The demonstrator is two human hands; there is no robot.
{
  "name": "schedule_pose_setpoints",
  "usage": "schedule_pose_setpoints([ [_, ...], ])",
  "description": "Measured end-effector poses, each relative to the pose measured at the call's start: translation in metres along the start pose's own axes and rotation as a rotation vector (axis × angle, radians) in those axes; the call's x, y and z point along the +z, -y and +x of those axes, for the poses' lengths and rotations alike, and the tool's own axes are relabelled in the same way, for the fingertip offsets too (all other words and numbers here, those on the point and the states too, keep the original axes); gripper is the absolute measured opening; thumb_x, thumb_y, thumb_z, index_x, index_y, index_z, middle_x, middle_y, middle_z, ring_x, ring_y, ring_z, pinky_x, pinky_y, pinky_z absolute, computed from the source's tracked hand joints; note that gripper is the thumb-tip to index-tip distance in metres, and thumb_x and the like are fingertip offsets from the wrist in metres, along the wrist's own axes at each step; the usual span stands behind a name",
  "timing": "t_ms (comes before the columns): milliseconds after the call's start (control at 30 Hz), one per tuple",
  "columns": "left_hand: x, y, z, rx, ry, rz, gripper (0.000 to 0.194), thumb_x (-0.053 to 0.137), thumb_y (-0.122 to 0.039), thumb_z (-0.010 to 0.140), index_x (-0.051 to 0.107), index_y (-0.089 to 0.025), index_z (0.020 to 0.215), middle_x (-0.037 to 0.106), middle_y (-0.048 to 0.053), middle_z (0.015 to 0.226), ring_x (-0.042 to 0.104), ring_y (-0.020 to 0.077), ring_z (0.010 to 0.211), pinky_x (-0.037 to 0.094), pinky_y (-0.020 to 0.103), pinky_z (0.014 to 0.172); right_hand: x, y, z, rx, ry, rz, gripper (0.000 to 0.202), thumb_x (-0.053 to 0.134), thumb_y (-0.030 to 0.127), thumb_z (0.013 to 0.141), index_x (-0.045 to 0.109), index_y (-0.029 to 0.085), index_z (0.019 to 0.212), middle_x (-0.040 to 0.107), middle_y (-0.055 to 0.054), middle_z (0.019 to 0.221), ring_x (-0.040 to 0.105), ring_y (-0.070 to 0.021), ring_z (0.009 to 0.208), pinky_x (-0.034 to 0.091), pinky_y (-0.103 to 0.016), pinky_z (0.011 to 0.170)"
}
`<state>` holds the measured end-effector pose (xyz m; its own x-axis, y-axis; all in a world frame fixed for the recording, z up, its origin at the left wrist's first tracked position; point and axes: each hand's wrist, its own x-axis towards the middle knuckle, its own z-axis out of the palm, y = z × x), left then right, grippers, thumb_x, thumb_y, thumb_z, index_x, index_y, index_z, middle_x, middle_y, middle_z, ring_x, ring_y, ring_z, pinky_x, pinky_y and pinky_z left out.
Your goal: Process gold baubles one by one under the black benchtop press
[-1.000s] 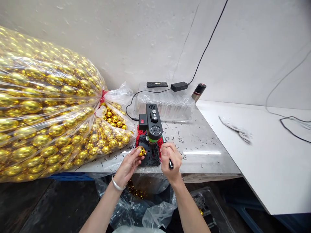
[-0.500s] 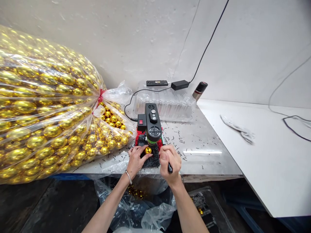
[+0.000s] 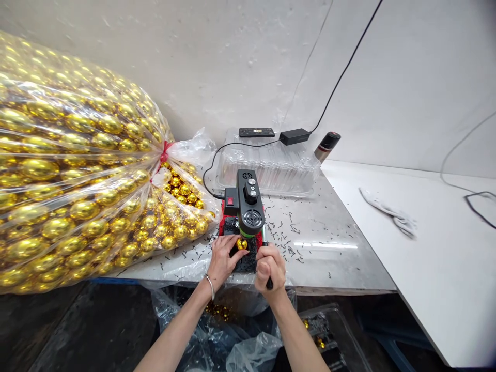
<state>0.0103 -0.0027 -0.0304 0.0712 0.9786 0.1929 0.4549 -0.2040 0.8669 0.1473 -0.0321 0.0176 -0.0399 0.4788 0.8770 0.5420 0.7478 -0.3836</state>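
A small black bench machine (image 3: 248,202) with a red switch stands near the table's front edge on a red and black base. My left hand (image 3: 225,258) holds a small gold ball (image 3: 242,243) under the machine's head. My right hand (image 3: 268,265) is closed around the machine's black lever handle (image 3: 269,282) just right of the ball. A silver bangle sits on my left wrist.
A huge clear bag of gold balls (image 3: 73,170) fills the left of the table. A clear plastic tray (image 3: 271,168), a remote, a power adapter (image 3: 294,137) and a flask (image 3: 327,146) lie behind the machine. Black chips litter the table (image 3: 321,248). A plastic-lined bin (image 3: 232,330) stands below.
My left hand carried the gold ball from the machine's left side to under its head. My right hand pulled the lever handle down and toward me.
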Motion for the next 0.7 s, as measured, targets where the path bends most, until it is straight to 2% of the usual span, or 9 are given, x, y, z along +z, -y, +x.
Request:
schedule_pose_setpoints([
  [200, 0.000, 0.000, 0.000, 0.032, -0.006, 0.051, 0.027, 0.068, -0.035, 0.079, 0.069, -0.023, 0.103, 0.068, 0.009, 0.106, 0.054, 0.0280, 0.103, 0.034, 0.040, 0.096, 0.011, -0.009, -0.011, 0.014, -0.061, -0.010, 0.031, 0.025, 0.024, 0.097, 0.042, 0.021, 0.071, 0.048, -0.001, 0.072, 0.051, -0.0125, 0.065, 0.047, -0.033, 0.067],
  [367, 0.000, 0.001, -0.001, 0.034, -0.011, 0.017, 0.029, 0.068, -0.036, 0.078, 0.069, -0.022, 0.103, 0.068, 0.009, 0.107, 0.054, 0.0283, 0.104, 0.034, 0.042, 0.098, 0.012, -0.012, -0.015, -0.095, -0.034, -0.046, 0.028, 0.031, 0.020, 0.094, 0.044, 0.021, 0.070, 0.051, -0.001, 0.070, 0.051, -0.0133, 0.065, 0.047, -0.032, 0.064],
  [467, 0.000, 0.000, 0.002, 0.018, -0.008, -0.016, 0.029, 0.069, -0.035, 0.077, 0.069, -0.023, 0.103, 0.068, 0.009, 0.108, 0.054, 0.0281, 0.105, 0.033, 0.043, 0.100, 0.005, 0.001, 0.002, 0.016, -0.048, -0.014, 0.027, 0.032, 0.015, 0.091, 0.044, 0.021, 0.068, 0.051, -0.001, 0.068, 0.049, -0.0132, 0.063, 0.045, -0.030, 0.060],
  [567, -0.003, -0.005, 0.001, -0.014, -0.028, -0.067, 0.030, 0.072, -0.033, 0.074, 0.069, -0.023, 0.103, 0.068, 0.009, 0.107, 0.054, 0.0282, 0.105, 0.033, 0.045, 0.102, -0.006, 0.018, 0.031, 0.139, -0.076, 0.035, 0.028, 0.036, 0.010, 0.089, 0.043, 0.020, 0.064, 0.051, -0.001, 0.067, 0.051, -0.0123, 0.064, 0.041, -0.027, 0.058],
  [633, -0.007, -0.010, -0.009, -0.062, -0.059, -0.138, 0.031, 0.072, -0.033, 0.073, 0.069, -0.024, 0.103, 0.068, 0.008, 0.108, 0.054, 0.0287, 0.107, 0.033, 0.046, 0.103, -0.012, 0.026, 0.048, 0.198, -0.078, 0.059, 0.030, 0.038, 0.011, 0.089, 0.043, 0.020, 0.062, 0.050, 0.000, 0.065, 0.052, -0.0127, 0.064, 0.041, -0.027, 0.059],
  [700, -0.013, -0.015, -0.030, -0.122, -0.057, -0.234, 0.033, 0.073, -0.034, 0.072, 0.069, -0.026, 0.104, 0.067, 0.009, 0.110, 0.053, 0.0298, 0.111, 0.032, 0.047, 0.105, -0.015, 0.030, 0.057, 0.220, -0.061, 0.080, 0.030, 0.039, 0.012, 0.090, 0.043, 0.020, 0.061, 0.050, 0.000, 0.064, 0.051, -0.0127, 0.064, 0.040, -0.028, 0.059],
])
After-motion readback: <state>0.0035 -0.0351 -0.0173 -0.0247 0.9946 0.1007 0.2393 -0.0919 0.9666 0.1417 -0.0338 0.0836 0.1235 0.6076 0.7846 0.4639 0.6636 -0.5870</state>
